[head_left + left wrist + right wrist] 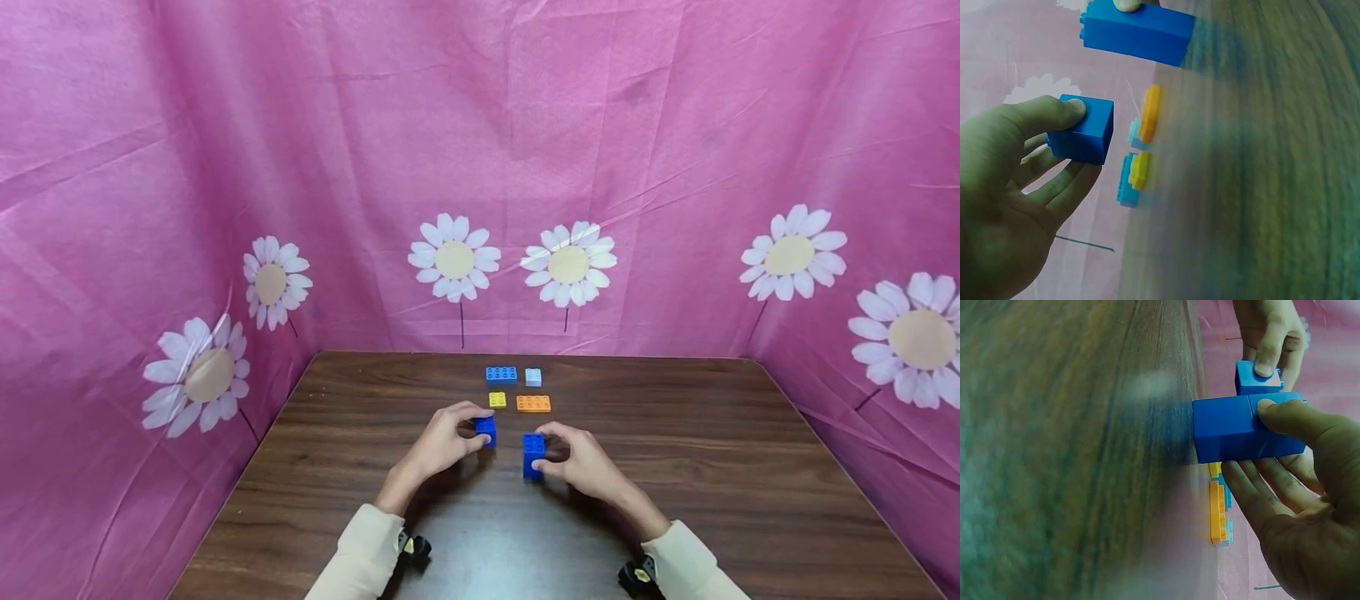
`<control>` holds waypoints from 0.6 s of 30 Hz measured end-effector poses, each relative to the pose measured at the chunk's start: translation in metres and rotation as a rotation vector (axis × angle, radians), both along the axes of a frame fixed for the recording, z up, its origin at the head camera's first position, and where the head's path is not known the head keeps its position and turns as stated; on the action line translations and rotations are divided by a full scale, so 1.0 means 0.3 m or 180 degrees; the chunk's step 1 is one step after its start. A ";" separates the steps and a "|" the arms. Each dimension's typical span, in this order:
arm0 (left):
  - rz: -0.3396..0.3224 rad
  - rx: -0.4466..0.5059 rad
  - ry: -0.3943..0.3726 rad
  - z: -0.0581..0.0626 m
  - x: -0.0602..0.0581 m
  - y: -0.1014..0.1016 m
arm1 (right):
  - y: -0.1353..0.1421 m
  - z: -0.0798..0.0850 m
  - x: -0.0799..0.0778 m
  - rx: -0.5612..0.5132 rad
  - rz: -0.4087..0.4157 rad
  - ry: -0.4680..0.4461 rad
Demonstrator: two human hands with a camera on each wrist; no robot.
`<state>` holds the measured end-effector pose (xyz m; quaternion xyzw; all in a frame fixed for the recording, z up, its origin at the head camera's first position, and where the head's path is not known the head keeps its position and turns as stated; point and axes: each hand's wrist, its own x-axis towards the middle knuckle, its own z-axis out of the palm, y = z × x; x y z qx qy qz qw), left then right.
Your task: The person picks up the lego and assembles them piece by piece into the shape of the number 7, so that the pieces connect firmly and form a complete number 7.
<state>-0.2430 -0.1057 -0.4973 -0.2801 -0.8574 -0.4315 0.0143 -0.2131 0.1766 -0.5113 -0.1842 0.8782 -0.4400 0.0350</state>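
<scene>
My left hand pinches a blue toy building brick between thumb and fingers. In the left wrist view that blue brick is held above the wooden surface, its studs facing up. To its right, my right hand grips a taller blue block, thumb on the near side and fingers behind. A seam across this tall block shows two blue bricks stacked together in the right wrist view. It stands upright, its base at the table. The two blue pieces are apart, with a small gap between them.
Beyond the hands lie a yellow brick, a flat orange brick, a medium-blue brick and a small light-blue brick. They rest on the brown wooden table. A pink curtain with daisies encloses its back and sides.
</scene>
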 end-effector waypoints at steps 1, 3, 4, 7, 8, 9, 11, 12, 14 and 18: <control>0.0000 0.0011 -0.0011 0.005 0.002 0.002 | 0.001 0.000 0.000 0.0004 -0.0002 0.0012; 0.0005 0.0015 -0.0001 0.015 0.007 0.008 | 0.003 -0.002 0.000 0.0010 0.0005 0.0055; 0.0001 0.0026 0.0012 0.021 0.009 0.010 | 0.003 -0.002 0.000 0.0017 0.0003 0.0076; -0.0012 0.0085 0.0047 0.040 0.016 0.019 | 0.004 -0.002 -0.002 0.0029 0.0023 0.0132; -0.0021 0.0106 0.0064 0.048 0.019 0.022 | 0.005 -0.002 -0.002 0.0030 0.0020 0.0137; -0.0034 0.0136 0.0066 0.055 0.022 0.025 | 0.005 -0.002 -0.003 0.0027 0.0018 0.0122; -0.0057 0.0169 0.0104 0.069 0.029 0.032 | 0.005 -0.003 -0.003 0.0017 0.0022 0.0099; -0.0069 0.0178 0.0125 0.076 0.033 0.035 | 0.005 -0.004 -0.004 0.0010 0.0016 0.0080; -0.0093 0.0187 0.0167 0.090 0.040 0.044 | 0.006 -0.004 -0.005 -0.0008 0.0017 0.0060; -0.0144 0.0208 0.0196 0.112 0.056 0.066 | 0.007 -0.003 -0.004 -0.0052 0.0059 0.0077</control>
